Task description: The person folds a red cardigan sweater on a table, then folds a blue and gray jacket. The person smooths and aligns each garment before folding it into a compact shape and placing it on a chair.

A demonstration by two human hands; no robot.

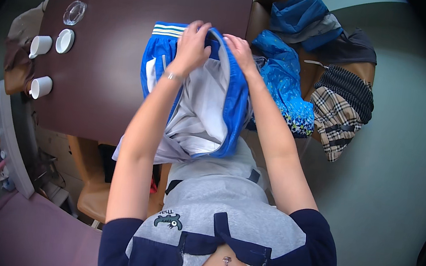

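A blue jacket (233, 117) with a white lining and a white-striped band lies at the table's right edge and hangs toward my lap. Its front gapes, so the pale inside shows. Over the far striped end, my left hand (192, 49) rests with its thumb apart from the fingers; the fingertips are slightly blurred. My right hand (240, 53) pinches the far right edge of the jacket, its fingertips partly hidden by the cloth. A paler lilac-grey piece of cloth (169, 151) hangs beneath the jacket.
The dark brown table (108, 84) carries two white cups (40, 46), a white ashtray (65, 41) and a glass ashtray (75, 12) at left. To the right, a brown chair (308, 83) holds patterned blue clothing (287, 83), a plaid garment (335, 118) and other clothes. Another chair (92, 198) stands lower left.
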